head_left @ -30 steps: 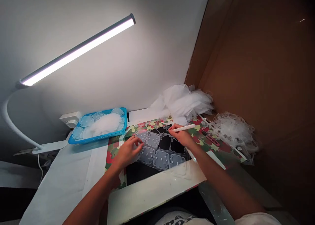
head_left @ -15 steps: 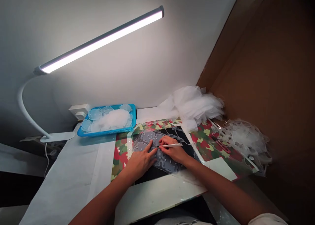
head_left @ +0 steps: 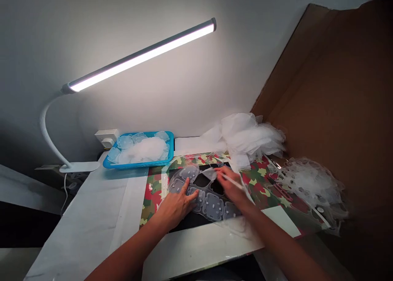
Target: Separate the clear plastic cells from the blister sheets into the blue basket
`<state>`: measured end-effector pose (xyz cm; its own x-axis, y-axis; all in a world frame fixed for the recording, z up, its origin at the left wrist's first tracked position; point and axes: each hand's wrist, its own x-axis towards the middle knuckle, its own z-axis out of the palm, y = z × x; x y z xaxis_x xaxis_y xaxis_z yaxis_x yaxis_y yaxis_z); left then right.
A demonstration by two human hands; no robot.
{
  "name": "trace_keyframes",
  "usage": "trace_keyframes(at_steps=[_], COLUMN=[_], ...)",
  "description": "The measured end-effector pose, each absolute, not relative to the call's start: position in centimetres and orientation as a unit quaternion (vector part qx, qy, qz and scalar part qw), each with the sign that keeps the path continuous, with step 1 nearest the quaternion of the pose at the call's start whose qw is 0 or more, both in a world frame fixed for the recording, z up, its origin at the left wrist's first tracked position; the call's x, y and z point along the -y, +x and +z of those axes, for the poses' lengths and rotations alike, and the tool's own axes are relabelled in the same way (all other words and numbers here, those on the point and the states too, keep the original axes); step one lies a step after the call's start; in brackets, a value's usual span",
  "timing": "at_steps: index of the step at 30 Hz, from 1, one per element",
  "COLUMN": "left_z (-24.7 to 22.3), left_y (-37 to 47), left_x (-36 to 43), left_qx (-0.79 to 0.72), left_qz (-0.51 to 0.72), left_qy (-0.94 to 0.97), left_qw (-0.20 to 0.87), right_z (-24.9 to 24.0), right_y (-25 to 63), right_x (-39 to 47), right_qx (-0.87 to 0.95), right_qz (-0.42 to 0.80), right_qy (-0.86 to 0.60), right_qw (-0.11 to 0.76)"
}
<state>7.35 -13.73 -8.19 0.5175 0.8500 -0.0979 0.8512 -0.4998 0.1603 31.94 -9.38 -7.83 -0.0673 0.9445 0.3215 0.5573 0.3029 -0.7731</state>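
A translucent moulded sheet [head_left: 213,207] of rounded pieces with small pegs lies on a black mat [head_left: 176,226]. My left hand [head_left: 176,205] rests on it, fingers spread and pressing down. My right hand [head_left: 229,184], slightly blurred, is closed on a slim white pen-like tool [head_left: 235,181]. At its fingertips a small translucent piece [head_left: 210,174] is held up at a tilt. Below that piece, dark openings in the sheet show the black mat. The tip of the tool is not clearly visible.
A blue tray [head_left: 138,164] of translucent pieces stands at the back left, beside a lamp base [head_left: 81,166]. White sheets [head_left: 253,135] are heaped at the back. On the right lie clear scraps [head_left: 316,186] and a red-handled cutter [head_left: 282,189], near a cardboard wall [head_left: 331,92].
My right hand has moved up and right from beside the left hand, lifting a piece out of the sheet and leaving an opening. My left hand stays on the sheet. The view has shifted slightly.
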Motion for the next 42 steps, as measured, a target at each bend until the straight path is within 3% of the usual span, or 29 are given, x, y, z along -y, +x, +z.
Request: trace_keyframes(at_steps=[5, 9, 12, 15, 21, 25, 28, 31, 36, 42], left_z=[-6.0, -3.8, -4.0, -4.9, -5.1, -5.4, -5.8, -6.0, -5.8, -5.7], left_y=[7.5, 9.2, 10.7, 11.4, 11.8, 12.0, 11.6, 10.7, 9.1, 8.5], left_x=[11.6, 7.6, 6.0, 6.3, 8.5, 9.7, 10.9, 12.1, 13.1, 12.8], left_qx=[-0.511, -0.547, -0.511, -0.511, -0.573, -0.578, -0.556, -0.551, -0.554, -0.513], left_qz=[0.047, 0.144, 0.139, 0.144, 0.139, 0.147, 0.191, 0.253, 0.316, 0.370], left_qy=[0.839, 0.742, 0.701, 0.715, 0.773, 0.784, 0.796, 0.773, 0.685, 0.592], left_qw=[0.178, 0.359, 0.478, 0.454, 0.233, 0.175, 0.147, 0.186, 0.352, 0.499], right_z=[-6.5, -5.4, -5.0, -5.4, -6.8, -7.1, -7.6, -8.4, -8.4, -6.5], right_y=[35.4, 32.5, 30.8, 31.1, 32.1, 31.5, 31.6, 32.2, 33.1, 33.2], right_x=[9.8, 12.4, 13.1, 11.3, 7.1, 6.7, 6.3, 5.5, 5.5, 8.9], right_qx=[0.567, 0.615, 0.664, 0.635, 0.612, 0.647, 0.677, 0.682, 0.680, 0.652], right_qz=[0.263, 0.332, 0.395, 0.456, 0.519, 0.483, 0.392, 0.334, 0.372, 0.331], right_qy=[-0.589, -0.524, -0.470, -0.456, -0.463, -0.476, -0.504, -0.534, -0.515, -0.503], right_qw=[0.512, 0.486, 0.426, 0.425, 0.377, 0.348, 0.366, 0.372, 0.367, 0.461])
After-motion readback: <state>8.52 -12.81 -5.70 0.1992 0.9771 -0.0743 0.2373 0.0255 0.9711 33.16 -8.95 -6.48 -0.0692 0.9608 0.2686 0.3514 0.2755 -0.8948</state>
